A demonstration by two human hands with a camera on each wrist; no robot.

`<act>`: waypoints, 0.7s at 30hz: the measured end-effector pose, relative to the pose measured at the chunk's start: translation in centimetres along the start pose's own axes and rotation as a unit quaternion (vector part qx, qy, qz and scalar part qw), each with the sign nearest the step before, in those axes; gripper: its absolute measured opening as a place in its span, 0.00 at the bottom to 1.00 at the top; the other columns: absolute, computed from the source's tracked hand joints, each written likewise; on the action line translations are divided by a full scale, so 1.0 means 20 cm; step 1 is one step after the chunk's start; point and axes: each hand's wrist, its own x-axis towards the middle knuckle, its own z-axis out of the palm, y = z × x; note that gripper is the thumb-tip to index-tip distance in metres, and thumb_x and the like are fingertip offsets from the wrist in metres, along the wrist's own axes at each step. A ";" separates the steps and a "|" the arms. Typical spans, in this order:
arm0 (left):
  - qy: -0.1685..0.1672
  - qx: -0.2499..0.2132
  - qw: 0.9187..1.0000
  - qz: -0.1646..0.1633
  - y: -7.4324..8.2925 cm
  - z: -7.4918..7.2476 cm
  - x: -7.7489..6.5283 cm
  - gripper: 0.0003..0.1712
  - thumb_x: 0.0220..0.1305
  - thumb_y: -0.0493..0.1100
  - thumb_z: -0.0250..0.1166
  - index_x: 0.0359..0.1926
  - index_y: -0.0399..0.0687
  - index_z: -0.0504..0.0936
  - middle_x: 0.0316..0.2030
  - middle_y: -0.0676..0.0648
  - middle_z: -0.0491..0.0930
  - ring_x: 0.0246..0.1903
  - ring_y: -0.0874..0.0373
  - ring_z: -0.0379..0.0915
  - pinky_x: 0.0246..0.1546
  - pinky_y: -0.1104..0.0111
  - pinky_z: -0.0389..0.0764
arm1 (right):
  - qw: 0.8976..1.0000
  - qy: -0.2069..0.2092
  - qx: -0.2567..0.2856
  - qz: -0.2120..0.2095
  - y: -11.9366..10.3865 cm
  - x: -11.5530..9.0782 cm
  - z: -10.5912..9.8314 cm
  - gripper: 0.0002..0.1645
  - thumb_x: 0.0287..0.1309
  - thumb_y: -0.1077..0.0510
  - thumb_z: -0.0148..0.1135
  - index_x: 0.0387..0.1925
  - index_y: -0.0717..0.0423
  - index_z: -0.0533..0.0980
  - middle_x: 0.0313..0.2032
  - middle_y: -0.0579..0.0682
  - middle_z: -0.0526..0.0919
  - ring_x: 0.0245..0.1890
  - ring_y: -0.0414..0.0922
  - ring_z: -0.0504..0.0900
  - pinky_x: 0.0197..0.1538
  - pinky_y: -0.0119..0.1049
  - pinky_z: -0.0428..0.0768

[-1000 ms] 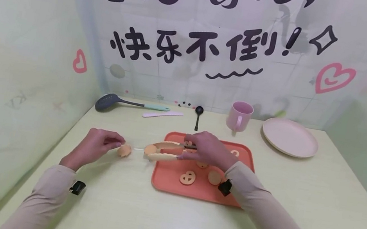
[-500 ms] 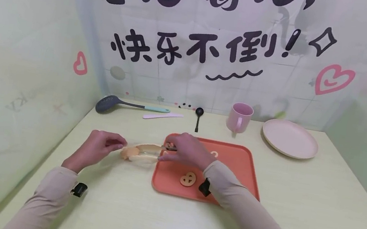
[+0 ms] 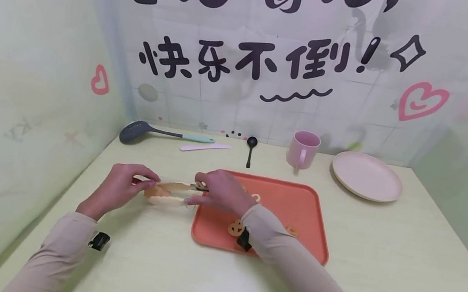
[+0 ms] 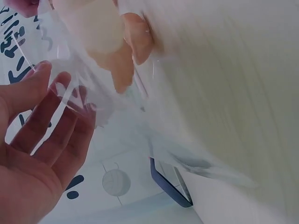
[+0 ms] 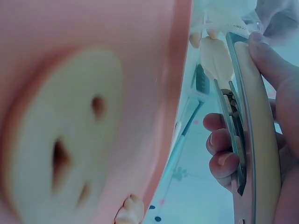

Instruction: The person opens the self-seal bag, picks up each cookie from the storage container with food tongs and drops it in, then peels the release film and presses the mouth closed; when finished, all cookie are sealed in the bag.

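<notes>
My left hand (image 3: pixel 121 184) pinches the edge of a clear plastic bag (image 4: pixel 58 44) between thumb and fingers, left of the tray. Brownish-orange cookies (image 4: pixel 140 39) show through the plastic in the left wrist view. With curled fingers my right hand (image 3: pixel 225 190) grips a pair of tongs (image 3: pixel 167 201) with cream-coloured ends. Those ends reach left to the bag and overlap the cookies there. Beneath my right forearm lies the orange-red tray (image 3: pixel 293 203). On it a cookie with holes (image 3: pixel 235 227) lies near the front, large and close in the right wrist view.
Along the back of the table are a slotted spoon (image 3: pixel 133 132) with a mint handle, a pale purple knife (image 3: pixel 205 148), a small black spoon (image 3: pixel 252 142), a pink mug (image 3: pixel 303 150) and a pale pink plate (image 3: pixel 366 177). Fabric walls stand behind and at both sides.
My right hand has moved left with the tongs, carrying a round cookie from beside the tray to the bag. My left hand has stayed nearly in place.
</notes>
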 end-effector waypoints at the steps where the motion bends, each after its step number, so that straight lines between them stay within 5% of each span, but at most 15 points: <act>1: 0.004 0.004 1.000 0.005 0.00 0.00 0.00 0.11 0.56 0.29 0.72 0.39 0.45 0.90 0.37 0.46 0.89 0.41 0.49 0.86 0.39 0.63 0.89 | 1.000 0.000 -0.003 -0.001 -0.01 0.01 0.00 0.30 0.56 0.31 0.67 0.42 0.51 0.79 0.21 0.40 0.72 0.22 0.36 0.67 0.27 0.26 0.65; 12: 0.010 0.018 1.000 0.022 0.00 -0.01 0.01 0.10 0.55 0.30 0.73 0.38 0.45 0.90 0.35 0.48 0.87 0.38 0.52 0.84 0.39 0.63 0.89 | 1.000 -0.006 -0.008 0.011 -0.08 0.09 0.02 0.35 0.55 0.29 0.66 0.54 0.49 0.79 0.40 0.46 0.88 0.31 0.37 0.78 0.36 0.28 0.79; 21: 0.017 0.029 0.999 0.030 -0.01 0.00 0.00 0.09 0.56 0.30 0.73 0.37 0.46 0.90 0.34 0.51 0.88 0.37 0.54 0.85 0.39 0.67 0.88 | 1.000 -0.011 0.004 0.007 -0.02 0.02 -0.01 0.33 0.56 0.30 0.66 0.49 0.50 0.79 0.31 0.45 0.85 0.27 0.36 0.76 0.33 0.27 0.76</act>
